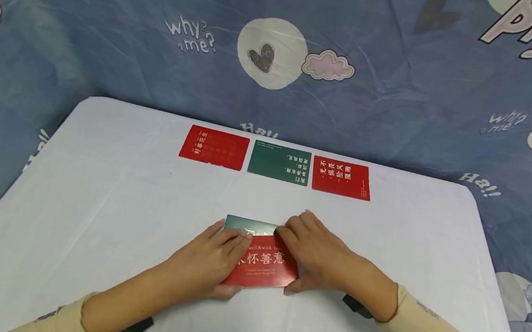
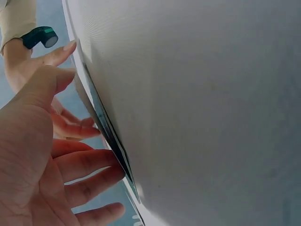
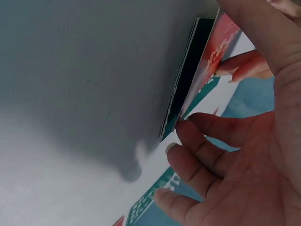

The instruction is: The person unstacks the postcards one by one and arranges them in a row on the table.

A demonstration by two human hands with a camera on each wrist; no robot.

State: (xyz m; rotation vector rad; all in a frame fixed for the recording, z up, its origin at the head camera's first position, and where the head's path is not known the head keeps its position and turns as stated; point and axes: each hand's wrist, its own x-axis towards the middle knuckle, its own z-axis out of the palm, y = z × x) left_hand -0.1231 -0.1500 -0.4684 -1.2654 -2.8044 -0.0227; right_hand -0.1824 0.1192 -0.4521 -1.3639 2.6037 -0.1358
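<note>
Left hand and right hand together hold a red card between thumbs and fingers, over the middle of the white table. It is tilted above a green card, which shows past its far edge. Beyond, near the table's back edge, a row runs left to right: red peanut-text card, green text card, red four-column card. Printed blue cloth hangs behind.
</note>
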